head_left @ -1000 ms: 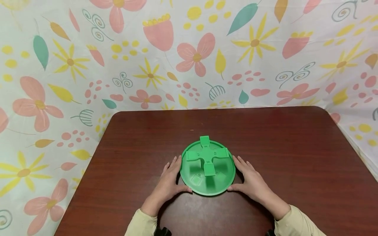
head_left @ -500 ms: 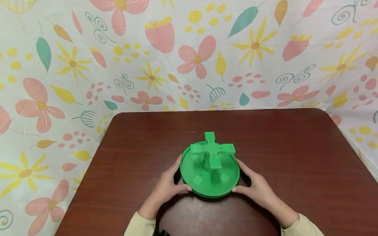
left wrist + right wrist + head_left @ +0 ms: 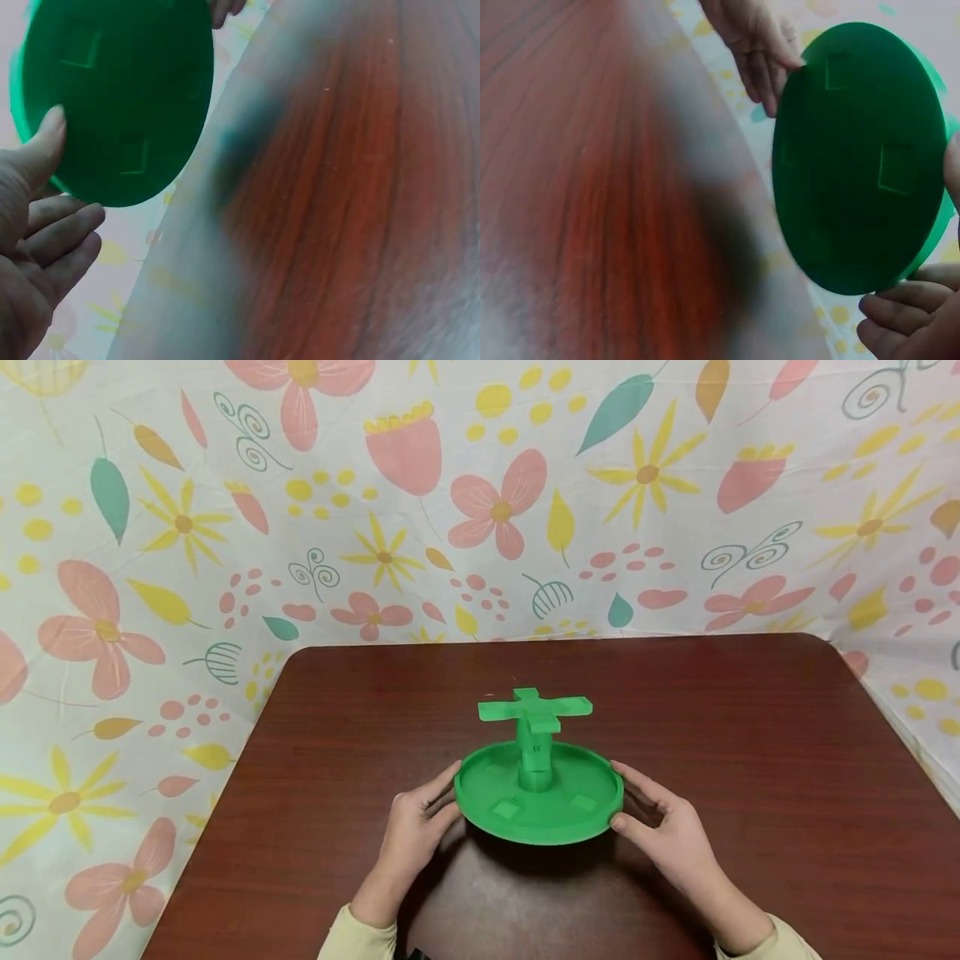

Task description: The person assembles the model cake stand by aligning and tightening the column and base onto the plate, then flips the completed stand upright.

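Note:
A round green plastic tray with a low rim is held up off the table in the head view. From its middle rises a post, topped by a cross-shaped piece with flat arm ends. On the tray's floor are small square marks. My left hand grips the rim on the left, and my right hand grips it on the right, thumbs on the near side. Both wrist views look at the underside of the tray, where square recesses show. Some fingers are hidden behind the rim.
Beneath lies a dark reddish-brown wooden table with rounded far corners; a shadow of the tray falls on it. A white cloth printed with flowers and leaves hangs behind and to the sides.
Both hands have lifted the tray from the table and tilted it so that its post and cross now show more from the side. The right hand has shifted slightly right with it.

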